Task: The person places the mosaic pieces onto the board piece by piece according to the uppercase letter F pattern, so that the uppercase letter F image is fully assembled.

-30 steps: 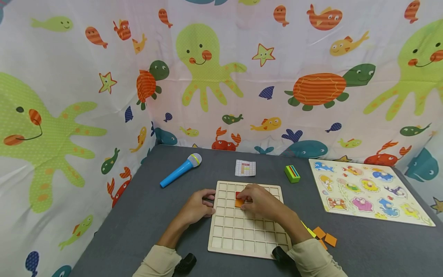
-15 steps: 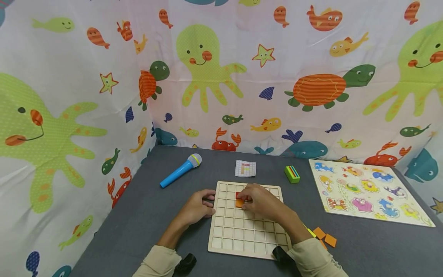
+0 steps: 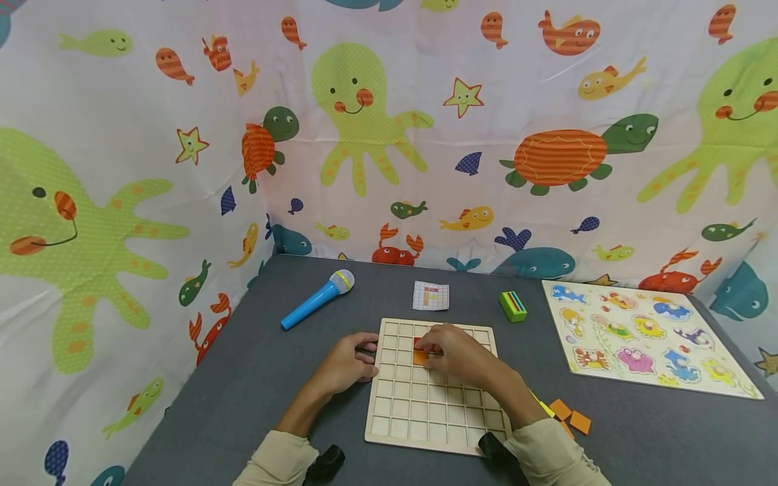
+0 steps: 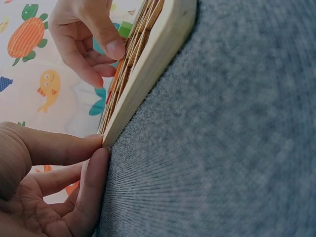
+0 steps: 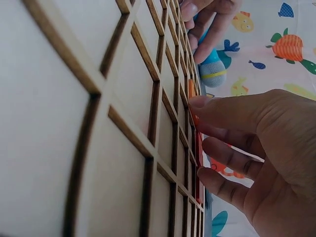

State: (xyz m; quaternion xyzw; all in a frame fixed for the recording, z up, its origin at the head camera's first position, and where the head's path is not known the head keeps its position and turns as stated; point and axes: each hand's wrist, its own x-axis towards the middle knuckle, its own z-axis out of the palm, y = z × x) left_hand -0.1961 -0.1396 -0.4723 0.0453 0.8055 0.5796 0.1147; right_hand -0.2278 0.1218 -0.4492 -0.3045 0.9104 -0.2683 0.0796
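My left hand point(image 3: 345, 364) rests at the left edge of a wooden grid board point(image 3: 395, 426), its thumb and forefinger stretched to the board's rim in the left wrist view. My right hand point(image 3: 456, 352) is low over the board's upper part. In the right wrist view its thumb point(image 5: 202, 102) touches an orange square tile point(image 5: 191, 89), while the other fingers lie along red tile edges point(image 5: 198, 160). The orange tile point(image 3: 419, 357) shows in the head view directly below a red tile point(image 3: 418, 342); the right fingers hide the tiles beside them.
Loose orange tiles point(image 3: 580, 422) and yellow tiles point(image 3: 543, 406) lie right of the board. Behind it are a card with a coloured pattern point(image 3: 431, 295), a blue toy microphone point(image 3: 316, 300) and a small striped block point(image 3: 513, 306). A sea-animal puzzle point(image 3: 650, 337) stands at the right.
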